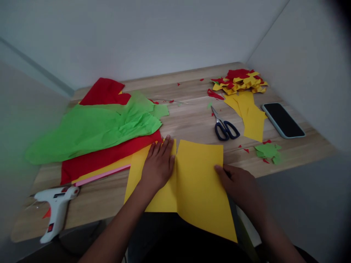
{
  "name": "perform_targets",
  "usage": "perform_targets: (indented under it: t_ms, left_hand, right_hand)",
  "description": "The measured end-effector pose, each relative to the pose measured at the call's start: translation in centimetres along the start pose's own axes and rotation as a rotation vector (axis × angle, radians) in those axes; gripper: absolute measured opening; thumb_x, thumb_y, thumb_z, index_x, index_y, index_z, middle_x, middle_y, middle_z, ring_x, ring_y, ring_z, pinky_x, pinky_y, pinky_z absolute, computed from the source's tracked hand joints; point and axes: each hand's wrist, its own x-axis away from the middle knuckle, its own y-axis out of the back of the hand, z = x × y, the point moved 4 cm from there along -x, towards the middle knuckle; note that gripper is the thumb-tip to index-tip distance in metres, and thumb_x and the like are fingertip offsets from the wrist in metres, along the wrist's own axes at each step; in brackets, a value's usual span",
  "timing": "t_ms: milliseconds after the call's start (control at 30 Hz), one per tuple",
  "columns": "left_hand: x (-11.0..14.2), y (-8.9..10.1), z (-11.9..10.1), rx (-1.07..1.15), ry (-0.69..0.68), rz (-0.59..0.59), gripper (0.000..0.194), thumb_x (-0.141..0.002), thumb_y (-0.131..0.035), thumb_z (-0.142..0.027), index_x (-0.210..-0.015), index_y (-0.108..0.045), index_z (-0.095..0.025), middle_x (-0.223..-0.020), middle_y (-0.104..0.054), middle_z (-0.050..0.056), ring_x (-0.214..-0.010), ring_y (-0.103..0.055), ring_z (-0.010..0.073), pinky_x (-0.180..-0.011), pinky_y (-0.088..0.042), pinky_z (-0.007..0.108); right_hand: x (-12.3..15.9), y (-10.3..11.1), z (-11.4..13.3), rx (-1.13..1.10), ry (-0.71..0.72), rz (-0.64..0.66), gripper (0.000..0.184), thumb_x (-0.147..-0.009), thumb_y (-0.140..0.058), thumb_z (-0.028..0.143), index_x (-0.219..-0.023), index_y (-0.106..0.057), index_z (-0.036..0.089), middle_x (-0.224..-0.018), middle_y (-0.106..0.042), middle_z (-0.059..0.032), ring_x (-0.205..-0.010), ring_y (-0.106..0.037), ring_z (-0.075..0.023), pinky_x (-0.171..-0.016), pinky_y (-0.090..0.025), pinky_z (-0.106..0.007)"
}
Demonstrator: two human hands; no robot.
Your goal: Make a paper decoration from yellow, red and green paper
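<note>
A yellow sheet of paper [201, 179] with a crease down its middle lies partly over the front edge of the table. Its right half is raised a little from the table. My left hand [159, 164] rests flat on the left half, close to the crease, with the fingers stretched forward. At the sheet's right edge, my right hand [240, 182] pinches the paper between thumb and fingers. Green crumpled paper [101, 128] and red paper [109, 155] lie left of my left hand. Scissors [225, 128] with dark blue handles lie beyond my right hand.
A white glue gun [56, 208] lies at the front left edge. To the right are a phone [283, 120], yellow paper strips [252, 118], green scraps [268, 151] and a pile of red and yellow cut pieces [240, 82]. Walls enclose the table at the back and sides.
</note>
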Motion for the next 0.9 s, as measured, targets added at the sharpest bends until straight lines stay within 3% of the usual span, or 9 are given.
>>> perform_targets:
  t_ms: [367,500,900]
  left_hand:
    - [0.1,-0.2,0.1,0.000,-0.006,-0.011,0.056,-0.100,-0.031,-0.033,-0.153,-0.031,-0.015,-0.161,-0.030,0.006,-0.144,-0.037,0.0261,-0.121,-0.025,0.048]
    - [0.1,-0.1,0.0,0.000,0.000,-0.015,0.055,-0.100,-0.031,-0.033,-0.152,-0.033,-0.015,-0.160,-0.031,0.006,-0.142,-0.039,0.0261,-0.121,-0.025,0.047]
    - [0.1,-0.2,0.0,-0.040,-0.001,-0.016,0.056,-0.100,-0.031,-0.034,-0.153,-0.032,-0.014,-0.161,-0.031,0.009,-0.141,-0.040,0.0276,-0.121,-0.024,0.047]
  right_hand:
    - [-0.3,0.5,-0.4,-0.141,0.030,0.029,0.050,-0.092,-0.042,0.056,-0.072,-0.072,0.020,-0.069,-0.072,-0.0072,-0.061,-0.063,-0.0216,-0.051,-0.031,-0.028]
    - [0.1,0.4,-0.2,-0.090,0.040,0.055,0.051,-0.093,-0.041,0.053,-0.063,-0.068,0.022,-0.065,-0.070,-0.0054,-0.060,-0.062,-0.0205,-0.051,-0.030,-0.028]
    - [1.3,-0.4,-0.4,-0.008,0.080,0.027,0.048,-0.094,-0.041,0.048,-0.059,-0.061,0.021,-0.061,-0.066,-0.0042,-0.059,-0.058,-0.0189,-0.055,-0.028,-0.029]
